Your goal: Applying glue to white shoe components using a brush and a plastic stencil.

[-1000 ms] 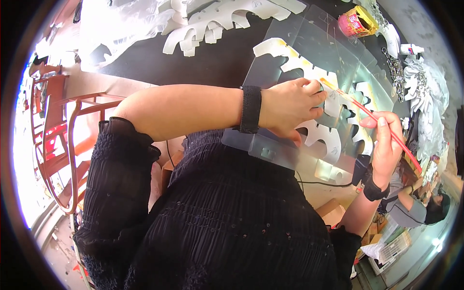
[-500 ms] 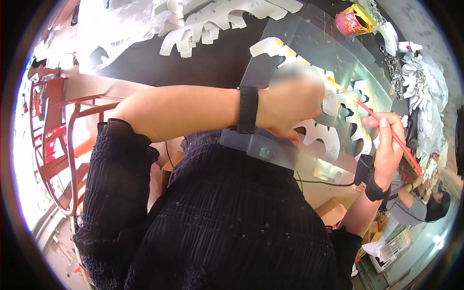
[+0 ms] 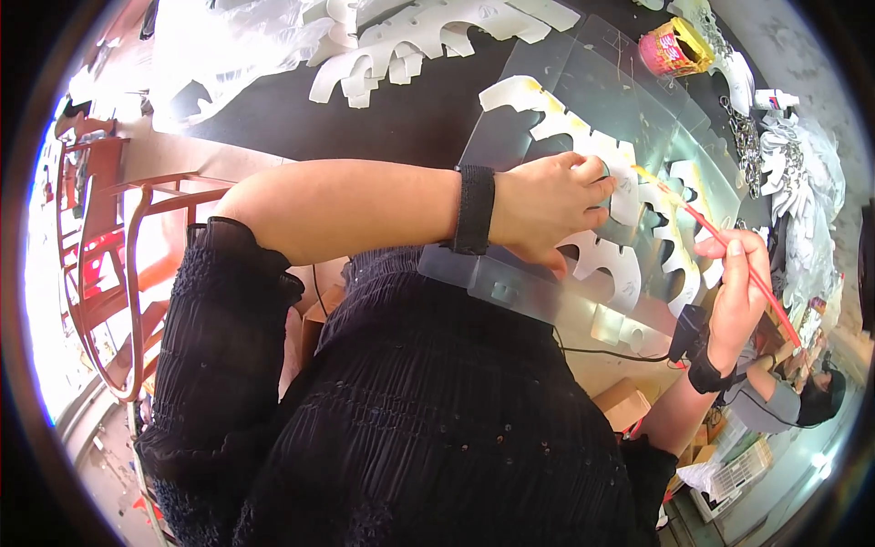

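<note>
My left hand [image 3: 556, 202] reaches across the work sheet with fingers bent over a white scalloped piece [image 3: 592, 137], pressing it from above; the thumb points down, apart from the fingers. Part of that piece is hidden under the hand. My right hand [image 3: 740, 278] grips a thin red-handled brush [image 3: 706, 219] between thumb and fingers. Its yellowish tip is at the edges of the white pieces, just right of my left hand. More white cut-out pieces [image 3: 676, 246] lie beside it, some with yellow-stained edges. Below my left hand is another curved white piece [image 3: 609, 264].
Under the pieces lies a clear plastic sheet [image 3: 570, 64] on a dark table [image 3: 410, 128]. A pink and yellow tub [image 3: 670, 50] stands at the far right, near a metal chain [image 3: 746, 150]. Stacked white cut-outs [image 3: 392, 55] lie at the back. Another person [image 3: 775, 392] is at right.
The brush and my right hand have moved slightly right and down. My left hand stays at about the same place over the white piece.
</note>
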The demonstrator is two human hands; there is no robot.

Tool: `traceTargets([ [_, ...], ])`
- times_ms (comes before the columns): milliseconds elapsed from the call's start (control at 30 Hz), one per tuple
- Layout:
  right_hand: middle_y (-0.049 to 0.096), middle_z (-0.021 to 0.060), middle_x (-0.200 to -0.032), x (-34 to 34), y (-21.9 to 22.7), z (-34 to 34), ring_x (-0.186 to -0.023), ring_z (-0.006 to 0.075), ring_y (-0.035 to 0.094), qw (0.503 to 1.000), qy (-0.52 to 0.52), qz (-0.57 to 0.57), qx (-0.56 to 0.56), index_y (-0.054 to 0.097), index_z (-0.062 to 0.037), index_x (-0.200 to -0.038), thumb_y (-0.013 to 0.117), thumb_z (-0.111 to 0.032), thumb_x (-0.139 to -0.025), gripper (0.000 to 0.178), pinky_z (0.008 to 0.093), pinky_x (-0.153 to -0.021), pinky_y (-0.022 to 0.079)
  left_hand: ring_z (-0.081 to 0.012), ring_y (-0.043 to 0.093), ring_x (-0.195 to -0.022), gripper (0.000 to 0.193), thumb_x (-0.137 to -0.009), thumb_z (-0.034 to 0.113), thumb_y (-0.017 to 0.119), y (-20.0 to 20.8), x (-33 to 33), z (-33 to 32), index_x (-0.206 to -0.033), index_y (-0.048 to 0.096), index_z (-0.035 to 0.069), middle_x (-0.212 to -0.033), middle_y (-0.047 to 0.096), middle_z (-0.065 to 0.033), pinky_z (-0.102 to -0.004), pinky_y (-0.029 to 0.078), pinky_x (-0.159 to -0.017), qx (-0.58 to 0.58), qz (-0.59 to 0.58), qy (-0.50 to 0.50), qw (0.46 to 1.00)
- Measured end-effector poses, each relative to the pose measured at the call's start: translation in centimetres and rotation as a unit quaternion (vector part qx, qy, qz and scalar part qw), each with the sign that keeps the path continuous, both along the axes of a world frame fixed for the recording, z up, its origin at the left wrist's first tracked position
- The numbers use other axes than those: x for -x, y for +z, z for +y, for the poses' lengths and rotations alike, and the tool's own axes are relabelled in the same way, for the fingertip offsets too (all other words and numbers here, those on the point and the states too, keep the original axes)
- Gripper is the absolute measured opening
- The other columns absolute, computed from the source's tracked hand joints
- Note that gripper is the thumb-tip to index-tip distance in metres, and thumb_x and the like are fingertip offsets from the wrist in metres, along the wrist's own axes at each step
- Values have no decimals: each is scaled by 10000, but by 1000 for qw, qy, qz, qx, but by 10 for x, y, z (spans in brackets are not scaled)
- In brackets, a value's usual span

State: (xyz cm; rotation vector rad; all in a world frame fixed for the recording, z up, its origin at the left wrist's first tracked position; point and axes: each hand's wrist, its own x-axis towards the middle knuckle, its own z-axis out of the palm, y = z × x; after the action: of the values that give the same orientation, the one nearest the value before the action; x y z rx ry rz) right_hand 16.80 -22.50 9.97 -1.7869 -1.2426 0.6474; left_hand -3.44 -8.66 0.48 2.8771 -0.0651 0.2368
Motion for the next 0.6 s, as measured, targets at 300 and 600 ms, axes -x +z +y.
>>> traceTargets([
  [300,581,87,-735,9,-3,8,-707,151,579,1000,8,9,8,516,39,-891,408,-86,-915,167,274,-749,441,-277,385,-1120,702,-667,548,629,2,-1,-1,-1155,516,56,-1293,388,-145,-355,361,-936,-2,25,-3,1000],
  [600,582,87,-738,11,-3,11,-717,161,587,1000,3,13,-9,512,37,-908,397,-75,-916,161,282,-735,452,-279,381,-1126,715,-659,545,636,1,-1,-1,-1159,517,48,-1290,392,-145,-355,352,-947,11,18,-5,1000],
])
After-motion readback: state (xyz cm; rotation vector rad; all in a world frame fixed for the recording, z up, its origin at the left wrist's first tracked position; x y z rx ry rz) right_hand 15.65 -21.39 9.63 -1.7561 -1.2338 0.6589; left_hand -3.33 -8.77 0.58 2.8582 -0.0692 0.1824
